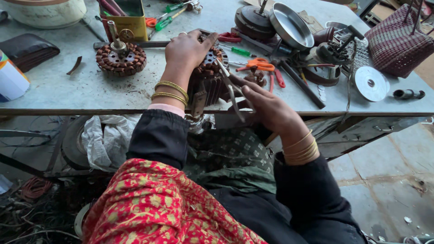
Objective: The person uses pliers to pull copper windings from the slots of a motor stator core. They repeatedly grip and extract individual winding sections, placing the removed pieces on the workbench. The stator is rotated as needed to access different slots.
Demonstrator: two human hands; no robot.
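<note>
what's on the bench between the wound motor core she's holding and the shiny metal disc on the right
In the head view, orange-handled pliers and a dark metal bar lie between the motor core and the metal disc.

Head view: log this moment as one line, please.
left hand: grips motor stator at table edge | right hand: holds pliers against stator | second stator: untouched

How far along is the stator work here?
Done, by the look of it: a second wound stator sits apart on the workbench. In hand: the left hand steadies the stator at the bench edge while the right hand works pliers at its windings. Left: cannot tell how much winding remains; loose covers and parts lie unassembled.
</note>
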